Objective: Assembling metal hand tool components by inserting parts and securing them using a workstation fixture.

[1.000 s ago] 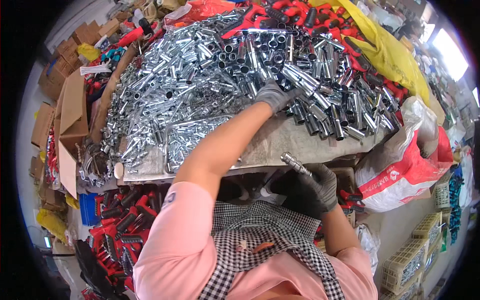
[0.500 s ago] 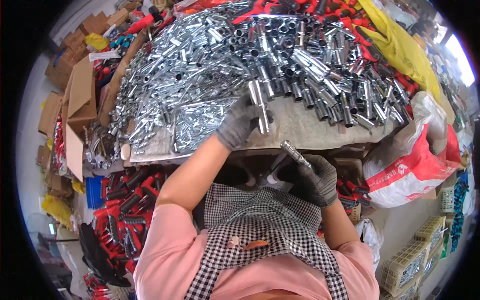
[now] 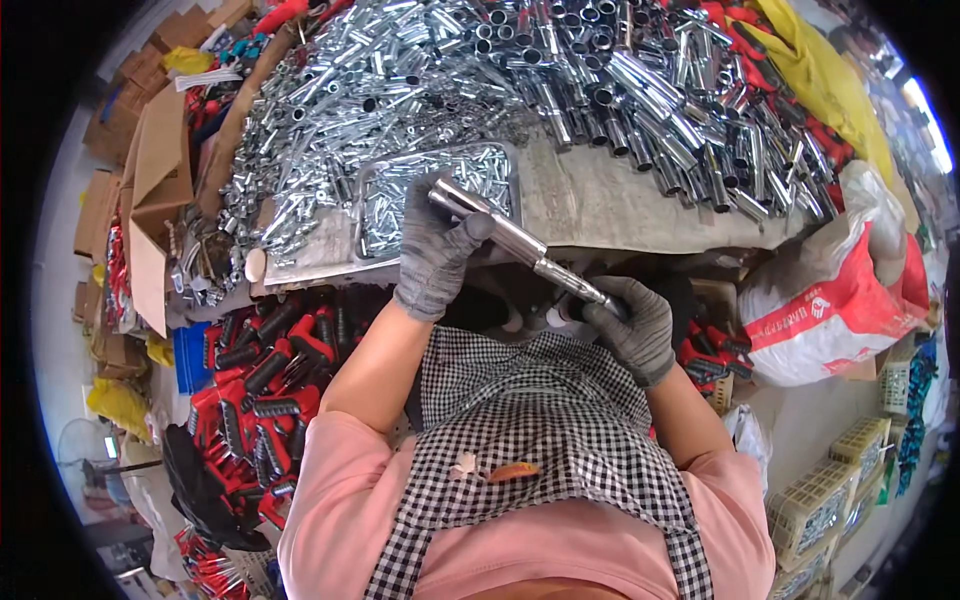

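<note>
My left hand, in a grey glove, grips a shiny chrome socket tube near the table's front edge. My right hand, also gloved, holds a thinner metal shaft whose tip meets the tube's lower end, so the two pieces form one slanted line between my hands. Just behind my left hand lies a flat tray filled with small chrome parts. A big heap of chrome tubes and sockets covers the table beyond.
Red and black tool handles fill a bin at lower left. Cardboard boxes stand at the left. A white and red sack sits at the right, a yellow bag behind it, and plastic baskets at lower right.
My left hand pulled back from the heap with a chrome tube and brought it down to the shaft held in my right hand; the two pieces now meet.
</note>
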`<state>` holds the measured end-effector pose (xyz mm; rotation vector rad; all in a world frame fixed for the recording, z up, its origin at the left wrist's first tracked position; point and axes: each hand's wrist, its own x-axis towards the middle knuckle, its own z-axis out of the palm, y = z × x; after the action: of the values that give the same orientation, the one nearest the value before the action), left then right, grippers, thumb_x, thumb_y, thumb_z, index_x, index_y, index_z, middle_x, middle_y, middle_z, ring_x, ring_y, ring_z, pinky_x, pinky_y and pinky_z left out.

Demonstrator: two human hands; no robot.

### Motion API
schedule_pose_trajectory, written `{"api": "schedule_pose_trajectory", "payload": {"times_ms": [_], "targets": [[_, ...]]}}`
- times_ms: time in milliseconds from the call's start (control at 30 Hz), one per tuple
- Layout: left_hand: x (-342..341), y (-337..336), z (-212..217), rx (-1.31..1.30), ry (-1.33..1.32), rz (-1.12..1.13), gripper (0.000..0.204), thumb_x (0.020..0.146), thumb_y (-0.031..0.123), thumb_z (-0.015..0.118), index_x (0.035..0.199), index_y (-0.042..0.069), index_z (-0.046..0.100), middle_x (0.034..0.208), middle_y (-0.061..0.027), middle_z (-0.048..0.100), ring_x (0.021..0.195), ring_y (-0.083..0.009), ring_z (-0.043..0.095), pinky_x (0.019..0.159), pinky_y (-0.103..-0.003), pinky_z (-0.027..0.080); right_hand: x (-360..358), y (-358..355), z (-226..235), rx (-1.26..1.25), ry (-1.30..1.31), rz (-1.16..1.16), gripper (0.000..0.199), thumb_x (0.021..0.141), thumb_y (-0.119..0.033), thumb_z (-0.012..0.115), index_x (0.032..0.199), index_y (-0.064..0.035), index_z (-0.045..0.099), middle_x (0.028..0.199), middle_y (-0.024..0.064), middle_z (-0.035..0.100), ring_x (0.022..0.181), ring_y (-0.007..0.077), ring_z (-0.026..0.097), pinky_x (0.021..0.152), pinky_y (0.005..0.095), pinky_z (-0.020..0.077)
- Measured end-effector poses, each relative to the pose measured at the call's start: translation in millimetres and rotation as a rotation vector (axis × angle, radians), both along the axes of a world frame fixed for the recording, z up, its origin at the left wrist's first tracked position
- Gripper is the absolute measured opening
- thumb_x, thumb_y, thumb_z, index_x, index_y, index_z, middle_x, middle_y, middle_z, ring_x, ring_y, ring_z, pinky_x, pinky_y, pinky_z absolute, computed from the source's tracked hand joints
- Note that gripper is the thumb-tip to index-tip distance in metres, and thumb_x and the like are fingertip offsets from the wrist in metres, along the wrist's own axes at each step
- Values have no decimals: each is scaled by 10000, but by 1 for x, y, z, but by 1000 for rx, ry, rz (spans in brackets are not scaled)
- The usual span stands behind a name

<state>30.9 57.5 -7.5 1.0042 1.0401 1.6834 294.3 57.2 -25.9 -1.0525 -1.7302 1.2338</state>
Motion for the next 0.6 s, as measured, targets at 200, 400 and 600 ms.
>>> {"api": "schedule_pose_trajectory", "payload": {"times_ms": [200, 400, 600], "targets": [[0, -23, -2, -132, -62, 31, 640, 696, 243, 842, 1135, 57, 415, 926, -59, 572, 841, -162, 585, 761, -289, 522, -7, -2, 3, 125, -82, 25, 317, 750, -104, 750, 1032, -2, 650, 828, 58, 678, 762, 84, 613, 714, 249, 512], [5, -39, -14, -82, 194, 185, 651, 722, 289, 819, 1169, 39, 417, 854, -51, 595, 718, -130, 588, 617, -256, 512, -17, -4, -4, 81, -13, 130, 290, 760, -95, 744, 1016, 5, 652, 842, 57, 684, 753, 89, 624, 695, 246, 520], [-32, -53, 6, -292, 116, -230, 474, 745, 332, 784, 1035, 15, 582, 773, -109, 655, 590, -204, 646, 440, -262, 515, -17, 1, 3, -173, 31, 173, 299, 761, -115, 761, 1007, 14, 651, 855, 55, 684, 780, 87, 622, 716, 245, 518]]}}
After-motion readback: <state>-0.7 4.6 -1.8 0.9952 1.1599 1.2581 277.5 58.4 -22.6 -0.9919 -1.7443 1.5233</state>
